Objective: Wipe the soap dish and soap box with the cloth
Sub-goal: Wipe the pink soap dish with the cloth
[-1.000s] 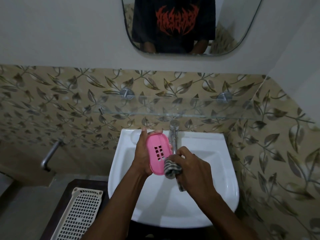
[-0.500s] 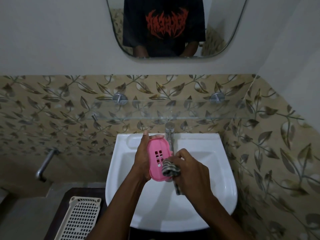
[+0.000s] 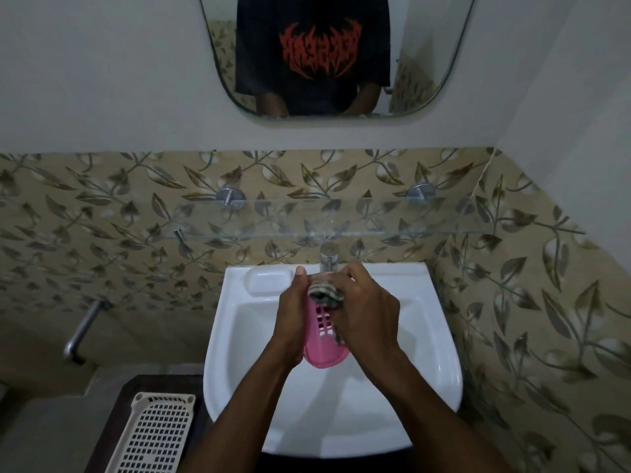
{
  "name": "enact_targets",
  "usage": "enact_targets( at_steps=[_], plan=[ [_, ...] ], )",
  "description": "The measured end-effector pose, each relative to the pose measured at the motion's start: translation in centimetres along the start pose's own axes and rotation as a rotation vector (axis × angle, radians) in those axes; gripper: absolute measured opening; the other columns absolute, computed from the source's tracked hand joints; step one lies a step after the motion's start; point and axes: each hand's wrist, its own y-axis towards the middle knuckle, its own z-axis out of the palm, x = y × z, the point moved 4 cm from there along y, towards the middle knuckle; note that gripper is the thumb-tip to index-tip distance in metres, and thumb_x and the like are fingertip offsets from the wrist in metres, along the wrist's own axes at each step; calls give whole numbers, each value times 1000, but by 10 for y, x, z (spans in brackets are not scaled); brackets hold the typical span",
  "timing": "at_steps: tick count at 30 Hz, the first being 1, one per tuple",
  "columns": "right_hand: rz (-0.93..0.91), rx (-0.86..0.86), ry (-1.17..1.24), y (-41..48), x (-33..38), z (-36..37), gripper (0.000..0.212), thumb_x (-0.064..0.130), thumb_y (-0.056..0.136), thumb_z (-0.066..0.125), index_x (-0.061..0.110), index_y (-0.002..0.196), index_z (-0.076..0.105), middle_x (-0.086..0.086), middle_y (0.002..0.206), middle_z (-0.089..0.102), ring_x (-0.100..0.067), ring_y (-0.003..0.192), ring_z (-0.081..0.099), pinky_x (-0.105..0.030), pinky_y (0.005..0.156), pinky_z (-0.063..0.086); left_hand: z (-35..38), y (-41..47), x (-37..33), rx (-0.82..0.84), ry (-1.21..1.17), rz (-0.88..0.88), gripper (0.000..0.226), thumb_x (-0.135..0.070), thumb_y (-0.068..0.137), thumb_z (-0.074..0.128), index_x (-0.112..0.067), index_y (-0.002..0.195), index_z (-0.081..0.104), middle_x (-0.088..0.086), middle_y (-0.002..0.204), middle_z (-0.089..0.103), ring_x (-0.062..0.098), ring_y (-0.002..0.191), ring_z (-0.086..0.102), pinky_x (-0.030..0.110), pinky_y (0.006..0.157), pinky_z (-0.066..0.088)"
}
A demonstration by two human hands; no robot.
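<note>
While the left hand point(image 3: 293, 322) curls round the long edge of the pink slotted soap dish point(image 3: 322, 349), thumb up beside its far end, it stands the dish on edge over the white basin point(image 3: 444, 353). That is likely so drips fall into the bowl and the slotted face is offered to the other hand. The right hand point(image 3: 368, 312) has its fingers bunched round a checked cloth point(image 3: 324, 291) and presses it to the dish's 12 o'clock end, just below the tap point(image 3: 328, 257). The dish's 6 o'clock end shows bare pink, so I judge the wiping partway done. A cream perforated tray point(image 3: 153, 435) lies at the basin's 8 o'clock; whether it belongs to the soap box, I cannot tell.
</note>
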Motion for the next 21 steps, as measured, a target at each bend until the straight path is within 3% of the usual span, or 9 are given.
enact_targets(
  at_steps=[3,6,10,14,18,21],
  plan=[
    [141,-16,33,-2,-8,-1,21,35,75,82,25,86,66,9,82,58,-10,58,59,-27,50,51,2,0,-3,-25,73,89,53,-51,100,33,-14,104,71,15,93,76,29,85,72,37,74,61],
    [275,82,26,-13,-12,1,24,44,81,73,22,84,61,7,80,54,-10,61,56,-23,56,45,0,-1,-1,-50,44,126,51,-51,98,34,-16,109,70,16,97,76,33,91,71,43,82,59],
    [399,153,119,-24,-17,-2,28,45,86,66,25,77,48,2,85,60,-13,66,56,-24,62,44,-2,0,0,-51,41,166,57,-58,89,36,-17,109,70,17,94,75,32,84,70,40,77,59],
    [301,63,115,-14,-13,-5,25,36,81,74,21,79,55,3,83,59,-13,64,59,-24,58,47,3,2,3,-31,25,89,63,-61,93,31,-16,112,69,20,104,74,40,100,69,45,84,59],
    [59,-36,89,-7,-5,-3,31,29,73,84,18,98,69,4,87,63,-12,64,63,-25,54,56,6,0,4,13,16,-11,68,-63,94,29,-9,108,69,17,99,76,31,88,73,37,72,59],
    [25,-26,46,-11,-11,-1,29,32,73,84,20,95,69,5,85,62,-10,60,61,-26,52,55,-2,2,2,-47,-14,34,72,-70,85,39,-10,107,70,23,103,73,39,94,69,49,84,57]
  ],
)
